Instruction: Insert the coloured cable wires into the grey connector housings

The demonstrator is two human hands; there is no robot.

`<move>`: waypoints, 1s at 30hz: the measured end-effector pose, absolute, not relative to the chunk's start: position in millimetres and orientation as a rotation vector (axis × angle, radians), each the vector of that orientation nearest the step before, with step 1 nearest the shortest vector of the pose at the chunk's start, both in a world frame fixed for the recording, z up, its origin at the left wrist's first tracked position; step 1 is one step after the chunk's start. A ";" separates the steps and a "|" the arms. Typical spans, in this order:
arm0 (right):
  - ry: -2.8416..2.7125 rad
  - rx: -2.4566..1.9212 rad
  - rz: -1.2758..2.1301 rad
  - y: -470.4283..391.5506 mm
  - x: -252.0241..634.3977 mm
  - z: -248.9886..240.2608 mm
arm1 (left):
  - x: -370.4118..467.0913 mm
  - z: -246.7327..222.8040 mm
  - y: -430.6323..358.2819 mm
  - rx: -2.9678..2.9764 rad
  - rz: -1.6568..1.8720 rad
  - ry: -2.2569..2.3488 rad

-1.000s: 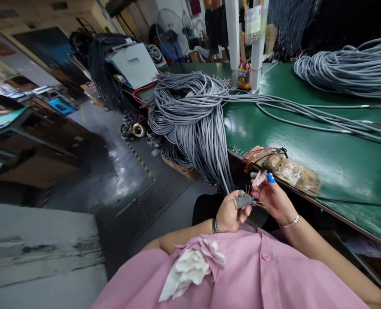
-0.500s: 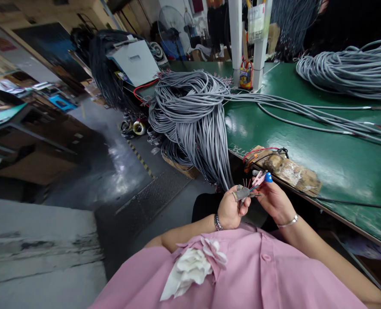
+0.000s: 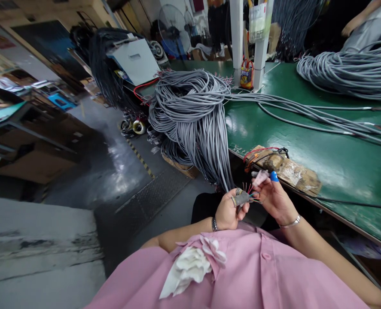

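Observation:
My left hand [image 3: 228,211] is closed on the end of a grey cable [image 3: 241,198], with a grey wrap on the thumb. Thin coloured wires [image 3: 248,189] fan out of the cable end toward my right hand [image 3: 275,201]. That hand, with a blue cover on one fingertip, pinches a small pink object [image 3: 261,177], blurred, near the wires. Just beyond it a wooden block [image 3: 293,174] with red and black leads lies at the table edge. A large bundle of grey cables [image 3: 193,107] hangs over the table's corner to the left.
Grey cables run across the green table [image 3: 338,167]. A big cable coil [image 3: 351,73] lies at the back right, near another person's arm [image 3: 367,17]. White posts [image 3: 237,43] rise from the table. A light grey box [image 3: 135,62] stands at the back left.
My right hand and the pink object have shifted slightly right, away from the cable end. Another person's arm and clothing have appeared at the upper right.

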State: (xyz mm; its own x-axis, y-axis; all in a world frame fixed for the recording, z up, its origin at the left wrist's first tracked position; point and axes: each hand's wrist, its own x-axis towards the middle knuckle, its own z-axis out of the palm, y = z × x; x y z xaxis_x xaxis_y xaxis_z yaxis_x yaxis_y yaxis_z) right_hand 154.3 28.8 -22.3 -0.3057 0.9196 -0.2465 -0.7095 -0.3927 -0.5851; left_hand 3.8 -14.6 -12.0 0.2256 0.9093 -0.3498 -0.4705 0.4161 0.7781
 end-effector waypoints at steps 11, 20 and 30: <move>-0.604 -0.755 1.680 26.6 152.1 -30.9 | 8.2 -1.1 -15.1 0.603 1.100 0.883; -0.434 -0.615 1.854 36.2 144.4 -33.0 | 14.5 -5.9 -8.9 0.631 1.167 0.911; -0.373 -0.659 1.798 36.7 140.9 -33.5 | 15.4 -16.5 -8.7 0.657 1.126 0.961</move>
State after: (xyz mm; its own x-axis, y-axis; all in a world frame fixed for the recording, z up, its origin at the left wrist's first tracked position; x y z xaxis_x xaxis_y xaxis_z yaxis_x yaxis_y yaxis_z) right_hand 140.9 36.7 -33.5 -0.2144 0.9445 -0.2490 -0.7674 -0.3206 -0.5552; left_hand 15.4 -8.7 -16.5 0.1238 0.9467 -0.2973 -0.4419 0.3208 0.8378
